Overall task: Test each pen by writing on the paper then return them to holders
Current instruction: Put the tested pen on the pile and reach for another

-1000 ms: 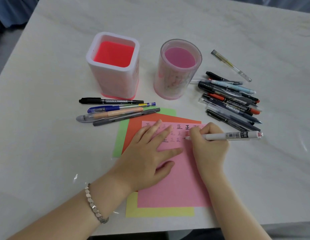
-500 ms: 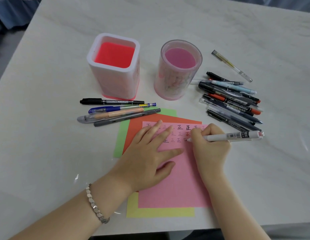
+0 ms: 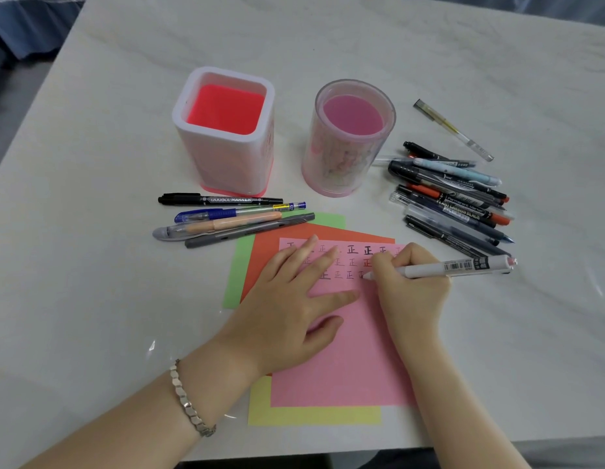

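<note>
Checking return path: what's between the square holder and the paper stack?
Head view: four pens lie side by side between square holder and paper stack; the grey pen overlaps the green sheet.

A pale counter (image 3: 362,45) with faint grey marble veining filled most of the view, its near edge running along the bottom. A silver bracelet (image 3: 187,404) of small faceted links circled a wrist at the lower left. Beyond the counter's far left corner lay blue cloth (image 3: 27,25), with grey floor (image 3: 6,110) below it.
</note>
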{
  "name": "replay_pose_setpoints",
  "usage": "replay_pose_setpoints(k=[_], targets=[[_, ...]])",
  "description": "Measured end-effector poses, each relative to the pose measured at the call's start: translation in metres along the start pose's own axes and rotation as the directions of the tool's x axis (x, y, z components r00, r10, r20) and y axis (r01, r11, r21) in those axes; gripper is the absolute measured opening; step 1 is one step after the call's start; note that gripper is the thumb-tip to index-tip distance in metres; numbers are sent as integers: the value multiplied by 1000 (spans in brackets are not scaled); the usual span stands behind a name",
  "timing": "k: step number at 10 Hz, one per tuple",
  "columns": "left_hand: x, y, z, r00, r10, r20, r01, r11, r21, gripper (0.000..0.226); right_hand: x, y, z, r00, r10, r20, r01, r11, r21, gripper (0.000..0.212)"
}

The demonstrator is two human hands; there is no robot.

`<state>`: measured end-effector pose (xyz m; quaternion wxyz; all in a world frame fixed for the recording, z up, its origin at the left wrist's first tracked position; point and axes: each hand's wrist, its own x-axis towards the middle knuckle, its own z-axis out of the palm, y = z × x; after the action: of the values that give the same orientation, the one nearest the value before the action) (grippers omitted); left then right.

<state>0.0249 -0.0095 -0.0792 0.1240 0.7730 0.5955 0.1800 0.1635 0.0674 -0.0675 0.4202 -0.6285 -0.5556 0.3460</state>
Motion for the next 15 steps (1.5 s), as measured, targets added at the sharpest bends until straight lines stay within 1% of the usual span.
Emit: replay_pose_setpoints(k=[1,2,3,4,5,6,7,8,9,10,11,12,13,14,15], targets=[[0,0,0,1000,1,2,-1,1000,3,34,0,2,1,1000,-5,19,5,1000,-15,23],[0,-1,0,1000,1,6,-1,1000,-2,35,-1,2,0,999,-20,-36,19,999,-34,25],[-1,-1,1,1000,2,7,-2,1000,-3,34,-1,1,-1,999,-24,-47,22,999,-43,26],[-1,-1,1,1000,7,-2,-7,1000,0,34,-2,-5,-5,998,32,-61,-27,996,80,26],[0,-1,1,1000,6,-10,-6,1000,-9,33,1,-8,-9,994,79,-73,-66,982,175,33],[-1,-2,1,1000,20,-16,-20,1000,-3,33,9,-13,-26,997,81,4,-81,979,189,32],[-1,-2,1,999,37,-32,-37,999,3,32,14,-24,-43,994,43,100,-61,981,187,23],[-1,-2,2,999,38,-35,-38,999,10,33,21,-36,-64,939,160,305,-273,885,378,46],[-1,-1,1,999,25,-30,-25,1000,-2,32,19,-45,-73,958,134,253,-223,904,366,44],[-1,0,1,1000,8,-10,-8,1000,-11,33,17,-50,-74,960,136,244,-241,845,477,27],[-1,0,0,1000,-6,-3,5,1000,-27,33,18,-55,-76,775,277,568,-624,483,615,49],[-2,-1,1,1000,-3,3,3,1000,-17,32,18,-54,-74,689,318,651,-721,391,572,56],[-2,-2,2,1000,0,-1,0,1000,-18,33,17,-55,-67,667,355,655,-743,373,555,40],[-2,-2,3,1000,7,-8,-7,1000,5,33,17,-56,-65,665,412,622,-746,403,531,45],[-2,-3,4,1000,18,-17,-18,1000,14,33,17,-52,-63,672,487,558,-740,429,518,53]])
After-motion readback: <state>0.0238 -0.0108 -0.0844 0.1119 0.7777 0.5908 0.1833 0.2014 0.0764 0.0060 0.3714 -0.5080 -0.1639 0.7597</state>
